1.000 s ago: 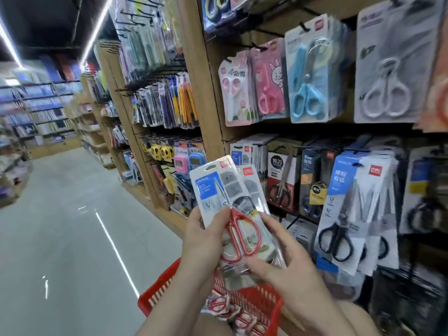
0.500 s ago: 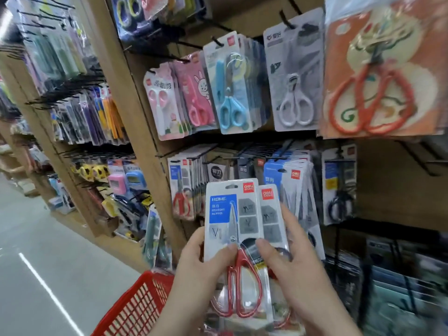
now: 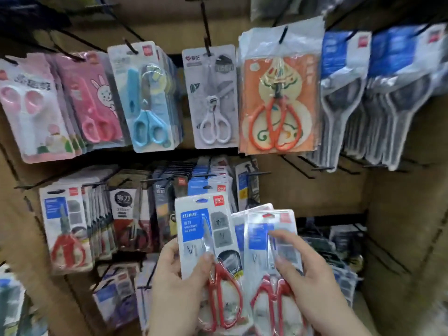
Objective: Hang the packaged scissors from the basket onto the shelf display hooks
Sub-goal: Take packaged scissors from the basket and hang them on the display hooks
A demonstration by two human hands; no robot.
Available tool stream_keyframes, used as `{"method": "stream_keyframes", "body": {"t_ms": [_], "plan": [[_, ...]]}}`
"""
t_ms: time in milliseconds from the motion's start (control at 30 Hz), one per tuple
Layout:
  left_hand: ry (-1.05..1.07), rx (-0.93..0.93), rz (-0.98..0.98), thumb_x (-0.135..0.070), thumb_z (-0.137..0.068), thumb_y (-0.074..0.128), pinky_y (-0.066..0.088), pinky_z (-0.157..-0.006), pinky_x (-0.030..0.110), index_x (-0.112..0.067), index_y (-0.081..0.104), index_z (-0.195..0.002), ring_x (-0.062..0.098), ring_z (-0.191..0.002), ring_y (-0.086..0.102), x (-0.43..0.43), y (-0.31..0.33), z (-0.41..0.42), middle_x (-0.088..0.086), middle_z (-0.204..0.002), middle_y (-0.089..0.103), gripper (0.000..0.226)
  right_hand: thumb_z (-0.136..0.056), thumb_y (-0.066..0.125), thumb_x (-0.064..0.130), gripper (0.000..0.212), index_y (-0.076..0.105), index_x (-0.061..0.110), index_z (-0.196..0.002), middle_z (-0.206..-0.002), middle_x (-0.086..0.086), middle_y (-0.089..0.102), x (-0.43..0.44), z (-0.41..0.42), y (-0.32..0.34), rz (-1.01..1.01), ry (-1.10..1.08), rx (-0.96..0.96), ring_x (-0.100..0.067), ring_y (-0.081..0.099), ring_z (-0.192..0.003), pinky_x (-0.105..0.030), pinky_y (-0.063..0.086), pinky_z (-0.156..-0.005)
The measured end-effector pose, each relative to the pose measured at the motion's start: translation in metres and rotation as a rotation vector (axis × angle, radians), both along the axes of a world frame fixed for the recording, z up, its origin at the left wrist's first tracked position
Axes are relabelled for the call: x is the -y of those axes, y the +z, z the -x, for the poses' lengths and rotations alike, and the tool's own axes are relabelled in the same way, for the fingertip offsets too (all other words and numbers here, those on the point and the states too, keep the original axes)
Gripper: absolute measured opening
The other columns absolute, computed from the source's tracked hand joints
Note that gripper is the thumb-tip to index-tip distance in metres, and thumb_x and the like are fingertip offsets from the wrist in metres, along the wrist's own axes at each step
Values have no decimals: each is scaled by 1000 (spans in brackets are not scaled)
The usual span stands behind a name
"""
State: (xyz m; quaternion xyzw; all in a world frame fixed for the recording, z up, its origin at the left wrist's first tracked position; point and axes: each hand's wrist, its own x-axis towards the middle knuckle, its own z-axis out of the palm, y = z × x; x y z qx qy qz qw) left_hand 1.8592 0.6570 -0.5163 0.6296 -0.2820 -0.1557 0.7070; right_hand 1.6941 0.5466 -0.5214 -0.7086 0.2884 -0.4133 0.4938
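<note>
Left hand [image 3: 178,284] pinching a red-handled scissors pack [image 3: 203,229], right hand [image 3: 312,289] gripping a second pack [image 3: 271,238] just right of it, both held near, in front of the shelf [image 3: 315,190], matching packs [image 3: 65,229] hung at left.

Two blister packs of red-handled scissors on white cards with blue labels are held upright, side by side, blades pointing up. The left hand [image 3: 179,287] pinches the left pack [image 3: 206,238]; the right hand [image 3: 312,292] holds the right pack [image 3: 271,238]. Behind them, black wire display hooks [image 3: 205,23] jut from the wooden shelf, carrying other packaged scissors.
</note>
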Motion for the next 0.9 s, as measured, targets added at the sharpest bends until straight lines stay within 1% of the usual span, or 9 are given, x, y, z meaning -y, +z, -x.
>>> {"method": "stream_keyframes", "body": {"t_ms": [100, 200, 333, 500, 600, 667, 767, 833, 900], "plan": [[-209, -31, -3, -5, -89, 67, 51, -68, 29, -24, 67, -105, 15, -72, 70, 15, -9, 7, 6, -86, 78, 25, -95, 58, 3, 33, 64, 34, -103, -107, 39, 62, 5, 13, 1, 55, -156, -39, 15, 55, -105, 0, 42, -78], [-306, -57, -7, -8, -92, 63, 54, -76, 36, -25, 66, -107, 18, -82, 73, 33, -13, 17, 5, -93, 78, 22, -95, 57, 1, 27, 66, 27, -95, -99, 22, 69, 10, 18, 2, 38, -235, -12, -9, 61, -79, -5, 47, -65], [-340, -66, -39, -13, -93, 65, 57, -88, 40, -29, 60, -115, 13, -94, 74, 56, -19, 29, -7, -100, 77, 28, -97, 56, 4, 20, 68, 20, -94, -105, 9, 68, 22, 23, 1, 14, -240, 11, 11, 62, -90, -6, 49, -62], [-307, -62, -31, -11, -92, 65, 56, -94, 40, -39, 50, -127, 8, -102, 71, 64, -21, 32, -15, -107, 74, 47, -96, 58, 17, 17, 65, 31, -92, -109, 10, 68, 43, 22, -6, -29, -213, 69, -4, 67, -101, -17, 56, -62], [-259, -46, -15, -6, -93, 63, 56, -92, 47, -43, 47, -131, 16, -100, 72, 55, -21, 28, -9, -107, 76, 55, -92, 59, 25, 11, 61, 36, -94, -108, 12, 69, 47, 18, -10, -23, -153, 138, -6, 68, -102, -24, 59, -67], [-214, -13, 6, -3, -93, 62, 56, -89, 49, -45, 42, -137, 20, -98, 73, 47, -21, 27, -4, -105, 77, 64, -89, 59, 32, 10, 61, 42, -92, -109, 12, 70, 44, 14, -11, -17, -106, 158, -12, 68, -106, -39, 61, -78], [-131, 23, 62, -1, -92, 61, 59, -82, 37, -44, 43, -137, 19, -96, 74, 27, -15, 25, 0, -105, 77, 65, -83, 58, 42, 11, 62, 45, -93, -111, 10, 69, 35, 11, -12, -34, -70, 183, -18, 68, -107, -54, 56, -87], [-27, -11, 108, 1, -92, 60, 60, -75, 31, -41, 45, -137, 20, -93, 74, 9, -9, 16, 4, -104, 77, 63, -89, 55, 38, 11, 63, 44, -94, -113, 6, 70, 30, 8, -11, -95, -23, 228, -20, 69, -104, -57, 57, -85], [91, -63, 129, 2, -94, 57, 60, -73, 41, -40, 47, -136, 24, -85, 74, -13, -2, -2, 6, -101, 77, 61, -98, 52, 24, 22, 65, 42, -93, -114, 6, 70, 22, -1, -9, -144, 45, 255, -20, 69, -105, -55, 56, -87]]}}
